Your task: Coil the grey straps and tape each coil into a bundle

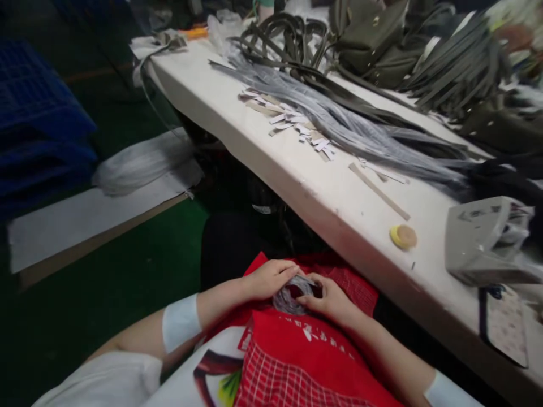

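Holding 1 grey coil (283, 299) between left fingers (288, 272) and right fingers (319, 279).

- The white table (322, 189) is lit moderately; the green floor (165, 243) is left dim.
- Fine details are softened by blur.
- Shapes are stretched near the edges.

1. The one view looks from the wearer's head, down over the person's own front, beside the near edge of the white table (339, 198)
2. It faces forward and down, askew, so the table slants from upper left to lower right
3. Nearest come the red apron (314, 342), left hand (274, 279) and right hand (333, 297), just beside the table's near edge
4. Farther off, it takes in the blue stack (38, 113), left of the table
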Demonstrator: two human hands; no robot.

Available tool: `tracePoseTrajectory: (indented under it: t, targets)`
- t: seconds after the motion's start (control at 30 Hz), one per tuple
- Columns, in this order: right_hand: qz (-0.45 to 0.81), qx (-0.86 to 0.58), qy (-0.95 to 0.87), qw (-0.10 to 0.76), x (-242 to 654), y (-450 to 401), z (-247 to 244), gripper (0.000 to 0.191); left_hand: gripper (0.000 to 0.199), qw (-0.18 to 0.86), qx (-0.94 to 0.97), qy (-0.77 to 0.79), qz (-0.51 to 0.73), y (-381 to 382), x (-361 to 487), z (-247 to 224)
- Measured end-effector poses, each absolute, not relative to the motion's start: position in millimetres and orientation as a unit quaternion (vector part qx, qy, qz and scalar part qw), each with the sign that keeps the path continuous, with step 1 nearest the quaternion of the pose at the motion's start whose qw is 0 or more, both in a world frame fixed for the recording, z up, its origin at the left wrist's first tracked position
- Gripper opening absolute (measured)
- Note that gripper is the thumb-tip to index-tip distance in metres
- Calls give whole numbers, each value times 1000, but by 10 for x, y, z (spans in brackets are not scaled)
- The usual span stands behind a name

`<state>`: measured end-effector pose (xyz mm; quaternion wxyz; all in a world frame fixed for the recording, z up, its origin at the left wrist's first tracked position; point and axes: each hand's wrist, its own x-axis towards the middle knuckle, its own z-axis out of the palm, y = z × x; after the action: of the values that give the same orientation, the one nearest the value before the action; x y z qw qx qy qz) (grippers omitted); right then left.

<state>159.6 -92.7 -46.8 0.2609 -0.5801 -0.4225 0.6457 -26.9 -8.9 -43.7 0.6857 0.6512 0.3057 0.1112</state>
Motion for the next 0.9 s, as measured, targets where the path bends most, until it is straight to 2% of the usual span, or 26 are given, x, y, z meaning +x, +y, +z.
tracePoseTrajectory:
  t: [0.17, 0.4, 0.53, 0.67, 0.77, 0.9]
  targets:
    - [702, -543, -346, 304, 1596, -912, -466, 46, 41, 694, 645, 299, 108, -82, -322, -553]
    - [761, -533, -254, 269, 1568, -895, -328, 31, 38, 621, 719, 283, 129, -65, -278, -426]
    - [749, -546, -212, 310, 1530, -906, -360, 36, 36, 600, 732, 299, 125, -72, -270, -401]
    - [727, -541, -262, 332, 1493, -948, -373, 39, 36, 606, 723, 311, 111, -114, -278, -336]
    - [663, -564, -397, 292, 1569, -913, -203, 38, 35, 599, 721, 333, 100, -134, -289, -272]
    - [469, -624, -572, 253, 1984, -614, 312, 35, 38, 594, 728, 330, 90, -99, -268, -305]
